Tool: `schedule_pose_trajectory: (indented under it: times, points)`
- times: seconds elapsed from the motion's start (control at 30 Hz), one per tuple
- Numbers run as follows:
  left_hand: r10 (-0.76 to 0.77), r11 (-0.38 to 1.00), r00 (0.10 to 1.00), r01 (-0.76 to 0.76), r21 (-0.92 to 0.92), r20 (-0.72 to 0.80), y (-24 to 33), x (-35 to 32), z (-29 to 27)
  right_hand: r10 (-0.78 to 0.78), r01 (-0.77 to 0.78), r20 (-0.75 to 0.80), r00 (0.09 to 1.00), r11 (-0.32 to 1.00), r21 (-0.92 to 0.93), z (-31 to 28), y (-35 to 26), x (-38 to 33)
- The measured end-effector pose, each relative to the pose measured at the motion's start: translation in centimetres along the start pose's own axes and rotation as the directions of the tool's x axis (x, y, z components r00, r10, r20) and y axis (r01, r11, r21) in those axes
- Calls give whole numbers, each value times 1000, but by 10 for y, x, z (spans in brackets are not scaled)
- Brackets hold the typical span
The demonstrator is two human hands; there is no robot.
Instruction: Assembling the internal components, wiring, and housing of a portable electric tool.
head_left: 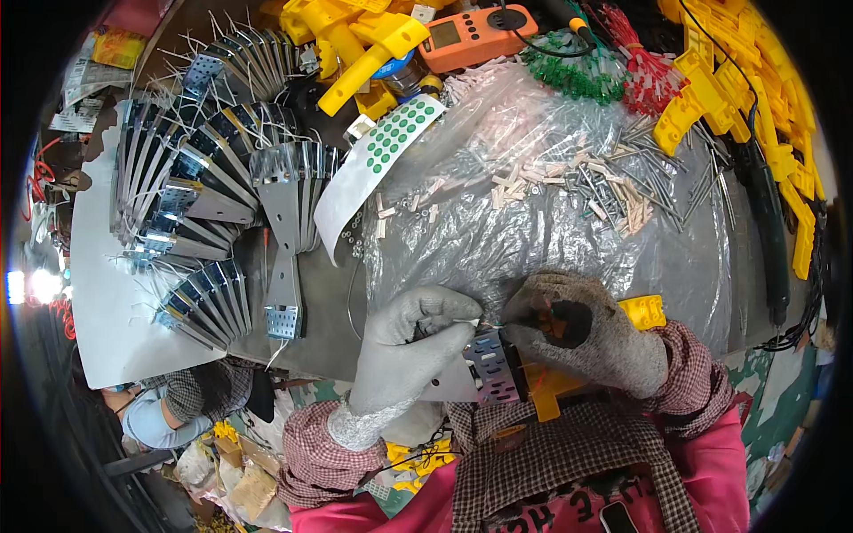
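Close against the person's chest, at the near edge of the grey table (115,302), both gloved hands meet over a small perforated metal bracket (491,364). The left hand (404,351) is closed, thumb and forefinger pinching something thin at the bracket's top edge, too small to identify. The right hand (582,333) is curled around the bracket and a yellow plastic piece (546,391) beneath it, steadying both so the holes face up. Just beyond the hands lies a clear plastic sheet (533,231) scattered with screws (613,178), kept within easy reach. Further left, finished-looking metal brackets (204,178) stand fanned in rows, out of the working space.
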State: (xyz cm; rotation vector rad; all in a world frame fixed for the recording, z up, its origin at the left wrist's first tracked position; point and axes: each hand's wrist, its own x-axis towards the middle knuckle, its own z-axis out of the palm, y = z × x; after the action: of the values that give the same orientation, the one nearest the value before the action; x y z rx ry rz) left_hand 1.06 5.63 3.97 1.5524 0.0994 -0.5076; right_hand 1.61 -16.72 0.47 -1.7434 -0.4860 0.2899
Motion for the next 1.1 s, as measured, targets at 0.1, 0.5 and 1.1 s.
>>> schedule_pose_trajectory:
  times: [0.1,0.5,1.1]
  points:
    - [-22,1000,999,22,-6,30,1,0,2,-7,7,3,1000,1000,22,0,2,-1]
    - [394,651,905,-398,647,160,13,-2,19,-10,11,23,1000,999,-52,-4,-1,-2]
    - [-221,970,974,216,111,45,10,4,19,107,-98,48,993,982,-161,-10,-4,-14]
